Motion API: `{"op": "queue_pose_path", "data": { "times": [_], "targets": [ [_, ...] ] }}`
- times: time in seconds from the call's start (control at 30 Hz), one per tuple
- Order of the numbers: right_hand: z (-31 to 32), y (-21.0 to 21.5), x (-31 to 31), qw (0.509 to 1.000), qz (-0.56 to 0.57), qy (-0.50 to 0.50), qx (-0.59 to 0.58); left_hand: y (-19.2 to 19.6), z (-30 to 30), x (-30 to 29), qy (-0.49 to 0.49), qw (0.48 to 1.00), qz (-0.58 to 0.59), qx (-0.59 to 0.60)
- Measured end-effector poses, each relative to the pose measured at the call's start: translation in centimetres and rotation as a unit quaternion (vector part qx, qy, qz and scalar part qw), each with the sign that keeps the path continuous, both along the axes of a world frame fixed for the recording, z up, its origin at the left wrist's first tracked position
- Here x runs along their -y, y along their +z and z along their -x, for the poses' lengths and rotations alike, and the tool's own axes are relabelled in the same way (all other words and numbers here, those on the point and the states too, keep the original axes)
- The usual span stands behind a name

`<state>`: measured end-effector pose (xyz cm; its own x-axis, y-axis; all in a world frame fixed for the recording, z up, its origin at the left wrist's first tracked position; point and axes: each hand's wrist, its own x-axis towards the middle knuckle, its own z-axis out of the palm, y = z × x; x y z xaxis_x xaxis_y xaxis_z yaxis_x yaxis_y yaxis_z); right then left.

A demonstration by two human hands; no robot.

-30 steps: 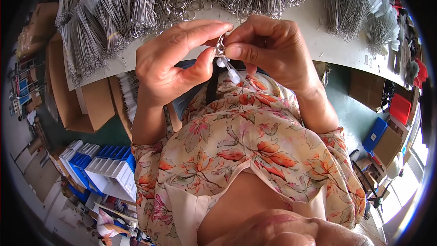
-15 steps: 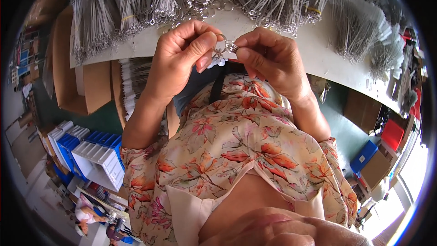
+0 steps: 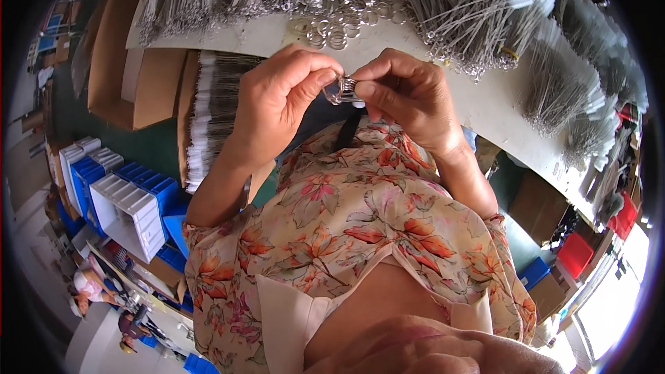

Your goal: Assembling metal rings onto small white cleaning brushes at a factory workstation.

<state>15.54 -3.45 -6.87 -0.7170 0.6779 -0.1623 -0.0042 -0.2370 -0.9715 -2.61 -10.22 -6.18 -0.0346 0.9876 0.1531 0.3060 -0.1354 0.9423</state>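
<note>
My left hand (image 3: 280, 93) pinches a round metal split ring (image 3: 331, 100) between thumb and forefinger, in front of my waist. Against it, the thumb and forefinger of my right hand (image 3: 409, 97) press together on a small cluster of metal loops (image 3: 349, 86). The loops meet the ring's right side; whether they are threaded on it is too small to tell. What the loops belong to is partly hidden by my right fingers. Loose metal rings (image 3: 335, 33) lie piled on the table just beyond my hands.
Bundles of grey wires with looped ends (image 3: 464, 24) cover the far side of the white table (image 3: 478, 100). An open cardboard box (image 3: 156, 86) stands at the left, near white and blue crates (image 3: 128, 211). Two people (image 3: 90, 284) are at the far lower left.
The view has shifted, so the table and wire bundles appear farther right. The ring is tilted differently, and the loops are pressed closer to it. Both hands keep their pinch.
</note>
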Motion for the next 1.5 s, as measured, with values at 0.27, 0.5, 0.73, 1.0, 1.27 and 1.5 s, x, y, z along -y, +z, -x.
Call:
{"op": "queue_pose_path", "data": {
  "times": [0.27, 0.5, 0.73, 1.0, 1.27, 1.5],
  "targets": [
    [4.8, -2.0, 2.2, 0.971, -0.221, -0.052, -0.076, -1.4, -0.3, 1.8, 0.120, 0.919, -0.075, 0.368],
    [5.1, -3.9, 1.9, 0.982, -0.182, 0.048, 0.031, 1.6, 7.5, 5.5, 0.097, 0.973, -0.049, 0.201],
    [2.8, -6.1, 1.4, 0.983, -0.048, 0.105, 0.140, -11.1, 10.9, 8.6, 0.008, 0.941, 0.205, -0.269],
    [3.1, -6.4, 1.4, 0.974, -0.018, 0.115, 0.194, -25.9, 17.9, 2.7, 0.002, 0.894, 0.214, -0.393],
    [3.3, -5.3, 0.3, 0.972, -0.063, 0.124, 0.192, -21.5, 14.5, 3.8, 0.002, 0.939, 0.306, -0.156],
    [2.8, -1.6, -3.8, 0.984, -0.022, 0.160, 0.076, 0.6, 17.1, 0.3, -0.169, 0.955, 0.216, 0.112]
  ]
}}
